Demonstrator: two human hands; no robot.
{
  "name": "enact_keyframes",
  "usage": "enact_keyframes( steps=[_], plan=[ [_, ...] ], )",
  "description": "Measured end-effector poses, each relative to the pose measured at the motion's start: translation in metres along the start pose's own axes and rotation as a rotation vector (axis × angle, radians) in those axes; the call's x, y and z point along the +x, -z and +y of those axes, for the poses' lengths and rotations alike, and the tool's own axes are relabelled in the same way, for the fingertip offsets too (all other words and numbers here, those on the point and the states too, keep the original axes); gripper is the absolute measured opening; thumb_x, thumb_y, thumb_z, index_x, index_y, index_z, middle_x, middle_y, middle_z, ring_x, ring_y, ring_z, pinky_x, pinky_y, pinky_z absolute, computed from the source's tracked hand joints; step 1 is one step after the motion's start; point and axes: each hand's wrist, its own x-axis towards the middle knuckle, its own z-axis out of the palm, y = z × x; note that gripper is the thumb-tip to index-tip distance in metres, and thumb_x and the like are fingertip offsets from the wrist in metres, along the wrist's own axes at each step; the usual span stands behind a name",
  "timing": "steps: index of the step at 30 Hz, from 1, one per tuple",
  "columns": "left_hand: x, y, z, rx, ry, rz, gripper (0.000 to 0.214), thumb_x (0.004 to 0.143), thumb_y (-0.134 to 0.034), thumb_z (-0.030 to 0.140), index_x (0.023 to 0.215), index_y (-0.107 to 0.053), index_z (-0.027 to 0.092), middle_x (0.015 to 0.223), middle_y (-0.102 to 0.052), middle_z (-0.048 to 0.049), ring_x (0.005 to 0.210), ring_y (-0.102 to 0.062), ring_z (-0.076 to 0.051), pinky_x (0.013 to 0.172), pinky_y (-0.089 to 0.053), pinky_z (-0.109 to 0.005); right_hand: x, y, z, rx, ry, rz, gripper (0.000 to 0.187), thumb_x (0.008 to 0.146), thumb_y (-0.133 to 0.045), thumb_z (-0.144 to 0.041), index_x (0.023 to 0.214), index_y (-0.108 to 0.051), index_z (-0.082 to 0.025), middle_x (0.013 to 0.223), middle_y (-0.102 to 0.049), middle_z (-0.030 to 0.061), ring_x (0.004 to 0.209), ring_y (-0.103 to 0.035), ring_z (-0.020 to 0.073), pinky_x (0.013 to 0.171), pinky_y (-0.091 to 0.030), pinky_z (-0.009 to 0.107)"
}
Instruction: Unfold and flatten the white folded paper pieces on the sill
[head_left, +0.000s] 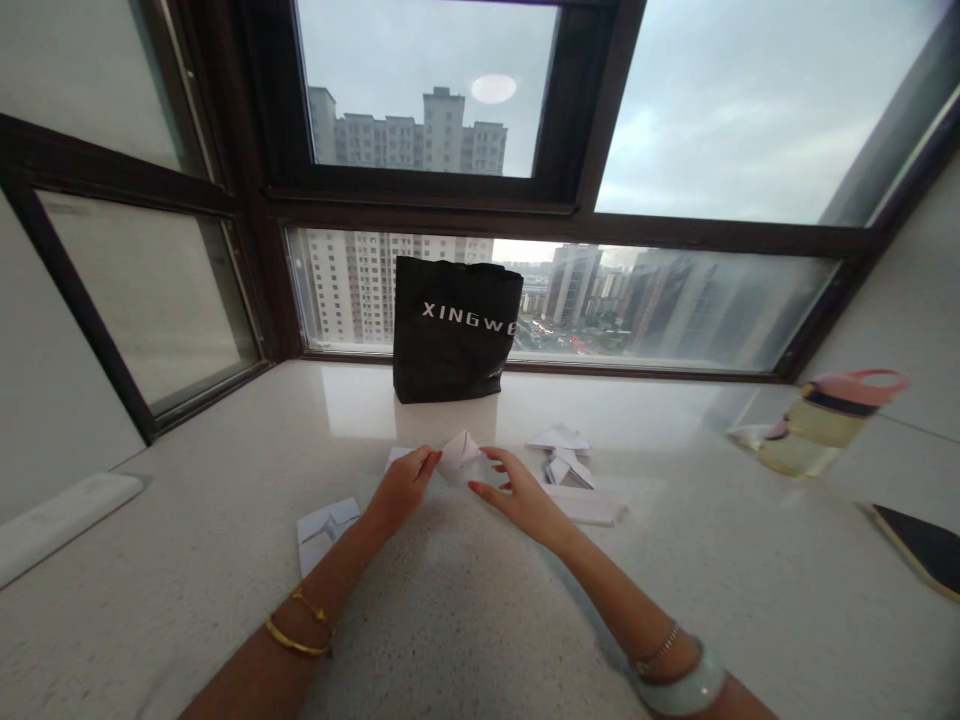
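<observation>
A small piece of folded white paper (pixel 460 457) with a pointed top is held above the counter, a crease running down its face. My left hand (pixel 409 480) pinches its left edge between thumb and fingers. At the paper's right side is my right hand (pixel 517 490), thumb and fingers apart. Its fingertips are close to the paper's right corner; whether they touch it I cannot tell. Folded white papers (pixel 568 465) lie beyond my right hand, with a flat paper strip (pixel 587 505) just below them. Another folded paper (pixel 326 528) is partly hidden behind my left forearm.
A black bag (pixel 457 345) with white lettering stands upright by the window. To the right are a yellowish bottle with a pink lid (pixel 817 430) and a dark flat object (pixel 922 545). A long white object (pixel 67 520) lies at the left of the speckled counter (pixel 435 630).
</observation>
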Motion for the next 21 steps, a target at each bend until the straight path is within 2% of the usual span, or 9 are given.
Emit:
enact_keyframes(
  steps=[3, 5, 8, 11, 14, 16, 18, 21],
  plan=[
    [0.0, 0.0, 0.008, -0.229, -0.012, -0.034, 0.038, 0.084, -0.028, 0.042, 0.067, -0.05, 0.017, 0.063, -0.054, 0.0007, 0.062, -0.05, -0.013, 0.059, -0.04, -0.023, 0.002, 0.0, 0.002, 0.275, -0.14, 0.021, 0.039, 0.067, -0.057, -0.045, 0.094, -0.052, -0.018, 0.085, -0.06, 0.0042, 0.069, -0.057, 0.0144, 0.056, -0.044, 0.026],
    [0.001, -0.001, 0.009, -0.306, -0.021, -0.073, 0.037, 0.083, -0.03, 0.043, 0.066, -0.049, 0.016, 0.062, -0.053, 0.001, 0.061, -0.049, -0.012, 0.057, -0.04, -0.023, 0.001, 0.004, 0.003, 0.386, -0.215, -0.013, 0.037, 0.062, -0.06, -0.049, 0.08, -0.054, -0.017, 0.066, -0.058, -0.0008, 0.053, -0.053, 0.0108, 0.047, -0.039, 0.023],
    [0.002, -0.002, 0.005, -0.317, -0.027, -0.118, 0.037, 0.083, -0.031, 0.043, 0.069, -0.053, 0.016, 0.066, -0.056, -0.0004, 0.065, -0.051, -0.013, 0.06, -0.042, -0.024, -0.003, 0.008, 0.002, 0.479, -0.253, -0.046, 0.037, 0.057, -0.064, -0.051, 0.06, -0.05, -0.017, 0.051, -0.052, -0.0044, 0.045, -0.046, 0.0073, 0.043, -0.034, 0.02],
    [0.004, 0.0, -0.006, -0.16, 0.056, -0.047, 0.035, 0.084, -0.029, 0.037, 0.086, -0.057, 0.017, 0.089, -0.061, -0.0051, 0.084, -0.055, -0.017, 0.075, -0.042, -0.028, -0.007, 0.009, 0.0, 0.548, -0.274, -0.029, 0.038, 0.055, -0.066, -0.051, 0.057, -0.047, -0.018, 0.048, -0.053, -0.0045, 0.042, -0.043, 0.0061, 0.041, -0.033, 0.019],
    [0.001, 0.003, -0.021, 0.209, 0.274, 0.09, 0.037, 0.082, -0.035, 0.037, 0.106, -0.051, 0.013, 0.115, -0.052, -0.0134, 0.109, -0.044, -0.025, 0.089, -0.034, -0.039, -0.008, 0.007, 0.0, 0.564, -0.311, -0.026, 0.038, 0.056, -0.065, -0.05, 0.058, -0.046, -0.018, 0.042, -0.052, -0.0054, 0.034, -0.038, 0.0046, 0.036, -0.027, 0.018],
    [-0.002, 0.004, -0.03, 0.39, 0.372, 0.092, 0.046, 0.079, -0.04, 0.042, 0.111, -0.047, 0.01, 0.121, -0.047, -0.018, 0.115, -0.037, -0.031, 0.091, -0.03, -0.045, -0.009, 0.006, 0.001, 0.581, -0.311, -0.035, 0.037, 0.059, -0.064, -0.05, 0.059, -0.045, -0.018, 0.037, -0.049, -0.0069, 0.029, -0.033, 0.0039, 0.032, -0.021, 0.017],
    [-0.004, 0.004, -0.035, 0.43, 0.4, 0.053, 0.05, 0.076, -0.045, 0.044, 0.112, -0.046, 0.01, 0.12, -0.048, -0.0188, 0.116, -0.036, -0.032, 0.09, -0.031, -0.046, -0.009, 0.005, 0.001, 0.604, -0.291, -0.041, 0.035, 0.061, -0.062, -0.05, 0.062, -0.048, -0.018, 0.034, -0.047, -0.0082, 0.026, -0.03, 0.0037, 0.03, -0.018, 0.017],
    [-0.002, 0.004, -0.036, 0.316, 0.404, 0.034, 0.042, 0.072, -0.053, 0.036, 0.105, -0.049, 0.012, 0.111, -0.055, -0.0165, 0.11, -0.044, -0.03, 0.087, -0.036, -0.042, -0.009, 0.005, 0.002, 0.606, -0.27, -0.014, 0.035, 0.061, -0.061, -0.05, 0.072, -0.056, -0.016, 0.034, -0.046, -0.0087, 0.026, -0.031, 0.0046, 0.029, -0.019, 0.018]
  ],
)
